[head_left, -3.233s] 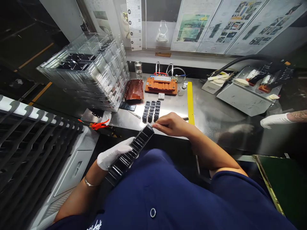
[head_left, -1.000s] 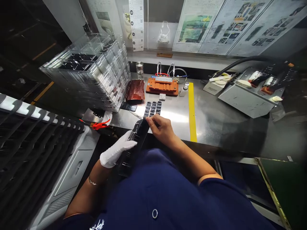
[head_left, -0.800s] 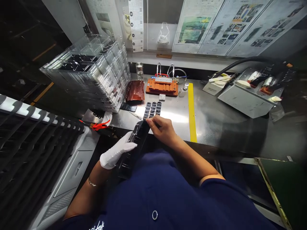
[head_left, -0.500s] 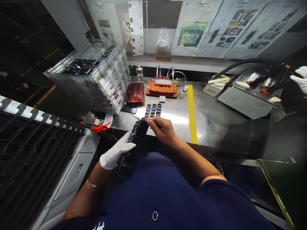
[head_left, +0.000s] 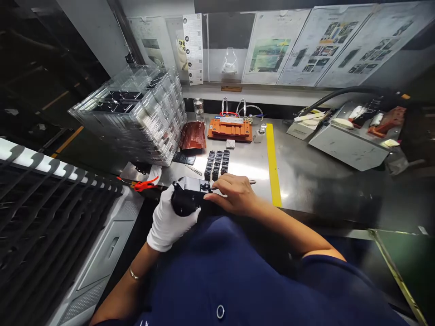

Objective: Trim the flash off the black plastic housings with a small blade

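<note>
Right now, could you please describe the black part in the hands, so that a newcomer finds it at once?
Find the steel workbench, then its near edge, in front of three segmented black strips. There, the white-gloved left hand grips the black part, with the bare right hand at its other end. Unlike those strips, it is held up, not lying down.

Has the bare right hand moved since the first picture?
Yes: the right hand has shifted to the person's left, farther from the yellow strip.

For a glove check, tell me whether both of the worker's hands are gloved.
No, the left hand is gloved in white, but the right hand is bare.
</note>
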Motion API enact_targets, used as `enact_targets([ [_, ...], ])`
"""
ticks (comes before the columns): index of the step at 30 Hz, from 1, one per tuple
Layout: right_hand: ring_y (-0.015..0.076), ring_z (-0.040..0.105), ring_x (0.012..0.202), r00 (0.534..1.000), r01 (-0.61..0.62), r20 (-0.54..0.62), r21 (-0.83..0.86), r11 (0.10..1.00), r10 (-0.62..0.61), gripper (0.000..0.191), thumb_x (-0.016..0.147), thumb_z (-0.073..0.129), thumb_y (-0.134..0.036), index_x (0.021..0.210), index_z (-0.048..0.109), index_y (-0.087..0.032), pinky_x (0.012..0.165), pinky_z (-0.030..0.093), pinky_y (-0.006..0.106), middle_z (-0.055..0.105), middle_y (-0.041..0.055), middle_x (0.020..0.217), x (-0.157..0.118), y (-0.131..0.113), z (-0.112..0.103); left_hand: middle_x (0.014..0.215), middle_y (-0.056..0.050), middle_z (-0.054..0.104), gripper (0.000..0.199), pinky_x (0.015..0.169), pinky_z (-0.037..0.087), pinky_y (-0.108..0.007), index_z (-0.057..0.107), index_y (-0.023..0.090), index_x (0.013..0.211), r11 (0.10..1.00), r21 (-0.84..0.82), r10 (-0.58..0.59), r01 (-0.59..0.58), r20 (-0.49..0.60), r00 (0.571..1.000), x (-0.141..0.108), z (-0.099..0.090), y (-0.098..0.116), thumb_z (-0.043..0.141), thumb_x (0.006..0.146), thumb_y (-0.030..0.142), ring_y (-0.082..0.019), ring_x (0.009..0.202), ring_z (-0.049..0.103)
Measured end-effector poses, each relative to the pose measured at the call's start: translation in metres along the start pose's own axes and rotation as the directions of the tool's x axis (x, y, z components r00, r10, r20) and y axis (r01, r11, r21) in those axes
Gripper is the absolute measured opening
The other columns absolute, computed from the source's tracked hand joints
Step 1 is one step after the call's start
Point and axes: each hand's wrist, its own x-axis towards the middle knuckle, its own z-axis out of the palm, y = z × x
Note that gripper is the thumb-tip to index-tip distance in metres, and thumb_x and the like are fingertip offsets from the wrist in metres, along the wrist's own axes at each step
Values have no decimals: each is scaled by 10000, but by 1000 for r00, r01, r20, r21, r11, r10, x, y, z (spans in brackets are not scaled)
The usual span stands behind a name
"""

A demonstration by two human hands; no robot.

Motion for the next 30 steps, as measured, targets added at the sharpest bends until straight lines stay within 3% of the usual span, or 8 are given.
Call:
enact_targets([
  [3, 95, 430, 533, 998, 57, 29, 34, 998, -58, 505, 969, 475, -504, 601, 536, -164, 526, 241, 254, 516, -7, 548, 1, 1, -3, 1046, -127, 680, 903, 729, 590, -411, 332, 170, 1373, 999, -13, 32, -32, 13, 999, 0, -2, 0, 790, 620, 368, -307, 883, 723],
  [10, 100, 394, 535, 987, 156, 16, 77, 985, -158, 522, 968, 456, -526, 597, 516, -164, 526, 233, 258, 495, -9, 551, 1, 6, -6, 1157, -143, 637, 900, 866, 570, -448, 278, 193, 1403, 973, -208, 138, -104, 156, 978, 1, -6, -5, 762, 658, 334, -303, 1046, 678],
  [14, 91, 364, 500, 976, 215, 13, 137, 967, -219, 531, 941, 517, -522, 543, 457, -175, 520, 229, 260, 438, -27, 512, -3, 9, -5, 1128, -120, 654, 911, 868, 571, -438, 258, 213, 1403, 961, -270, 124, -52, 258, 958, 0, -7, -6, 761, 652, 322, -286, 1016, 688],
  [17, 92, 367, 497, 978, 205, -2, 143, 968, -207, 533, 932, 524, -532, 539, 460, -178, 518, 243, 259, 430, -30, 507, -6, 10, -4, 1134, -117, 661, 909, 872, 568, -440, 264, 215, 1401, 952, -305, 115, -26, 276, 954, -1, -7, -5, 762, 647, 318, -288, 1012, 691],
  [22, 96, 377, 497, 976, 220, -8, 67, 973, -220, 569, 923, 489, -585, 525, 478, -178, 504, 245, 264, 415, -25, 496, -10, 13, 0, 1127, -116, 664, 902, 866, 568, -439, 282, 200, 1401, 939, -342, 82, 23, 289, 954, -3, -6, 0, 766, 646, 297, -292, 1020, 688],
  [26, 95, 335, 468, 965, 255, -58, -9, 967, -255, 591, 909, 507, -592, 489, 450, -180, 484, 231, 268, 369, -34, 465, -10, 11, 2, 1152, -106, 653, 854, 865, 567, -431, 325, 203, 1365, 897, -416, 28, 151, 395, 918, -4, -8, 8, 761, 635, 276, -275, 1025, 681],
  [28, 93, 337, 473, 967, 239, -89, -26, 971, -240, 572, 918, 520, -563, 500, 462, -177, 490, 237, 266, 387, -33, 469, -8, 8, 0, 1128, -92, 661, 841, 856, 569, -423, 327, 204, 1352, 880, -424, -5, 212, 439, 898, -4, -8, 10, 760, 635, 275, -259, 1002, 685],
  [30, 96, 382, 506, 982, 169, -86, -34, 985, -171, 536, 934, 503, -551, 560, 519, -169, 512, 258, 262, 462, -17, 514, -7, 4, -2, 1102, -84, 668, 849, 847, 568, -421, 310, 205, 1357, 894, -399, -27, 202, 403, 915, -5, -5, 10, 761, 644, 296, -253, 984, 689],
])
